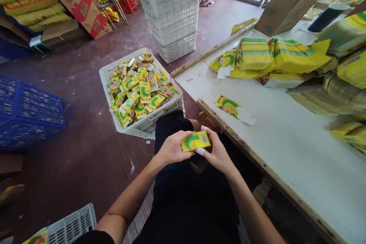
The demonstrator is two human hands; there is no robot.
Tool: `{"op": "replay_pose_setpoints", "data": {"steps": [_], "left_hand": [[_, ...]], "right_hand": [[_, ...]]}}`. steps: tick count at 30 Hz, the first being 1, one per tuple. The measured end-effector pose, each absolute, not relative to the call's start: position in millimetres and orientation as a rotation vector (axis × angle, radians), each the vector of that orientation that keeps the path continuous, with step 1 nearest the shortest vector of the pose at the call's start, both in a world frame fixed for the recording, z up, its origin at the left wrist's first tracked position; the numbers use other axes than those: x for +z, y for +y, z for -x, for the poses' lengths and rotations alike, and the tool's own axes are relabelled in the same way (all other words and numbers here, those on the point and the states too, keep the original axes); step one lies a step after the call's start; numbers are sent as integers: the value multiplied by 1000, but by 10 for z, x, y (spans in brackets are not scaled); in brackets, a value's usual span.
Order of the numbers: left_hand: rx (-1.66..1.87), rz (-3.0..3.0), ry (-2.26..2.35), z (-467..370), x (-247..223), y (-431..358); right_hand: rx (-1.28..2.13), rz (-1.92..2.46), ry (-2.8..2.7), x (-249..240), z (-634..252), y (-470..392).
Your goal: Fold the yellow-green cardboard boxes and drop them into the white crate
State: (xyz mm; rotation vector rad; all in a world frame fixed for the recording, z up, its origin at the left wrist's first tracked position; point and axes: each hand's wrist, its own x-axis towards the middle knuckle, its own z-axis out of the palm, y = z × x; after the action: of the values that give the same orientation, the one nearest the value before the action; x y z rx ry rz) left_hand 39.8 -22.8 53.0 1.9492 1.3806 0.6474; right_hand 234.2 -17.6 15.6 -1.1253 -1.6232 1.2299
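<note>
A small yellow box (194, 142) with a green curve and a barcode is held over my lap. My left hand (175, 147) grips its left end, thumb on top. At its right end, my right hand (217, 151) also grips it, with white wraps on the thumb and a finger. Left of my knees, a white basket (137, 127) is heaped with similar yellow boxes (145, 90). On the white table (274, 148) to the right lies a flat yellow carton (228, 106) with a white flap.
Bundled yellow cartons (254, 55) and an open cardboard box (281, 7) stand on the table. Stacked white crates (174, 11) rise beyond the basket. A blue crate (31, 110) stands left; another white basket (74, 227) is at the lower left. A wooden edge (243, 145) borders the table.
</note>
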Motion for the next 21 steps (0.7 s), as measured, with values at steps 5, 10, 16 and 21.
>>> {"op": "replay_pose_setpoints", "data": {"steps": [5, 10, 16, 21], "left_hand": [[1062, -1861, 1932, 68, 551, 344], [1060, -1847, 2245, 418, 556, 829], [1016, -1986, 2018, 187, 174, 422], [934, -1918, 1845, 51, -114, 12]], "right_hand": [[837, 1305, -1547, 280, -2685, 144], [268, 1714, -1594, 212, -3137, 562], [191, 1953, -1712, -51, -3185, 710], [128, 1986, -1775, -7, -3097, 701]]}}
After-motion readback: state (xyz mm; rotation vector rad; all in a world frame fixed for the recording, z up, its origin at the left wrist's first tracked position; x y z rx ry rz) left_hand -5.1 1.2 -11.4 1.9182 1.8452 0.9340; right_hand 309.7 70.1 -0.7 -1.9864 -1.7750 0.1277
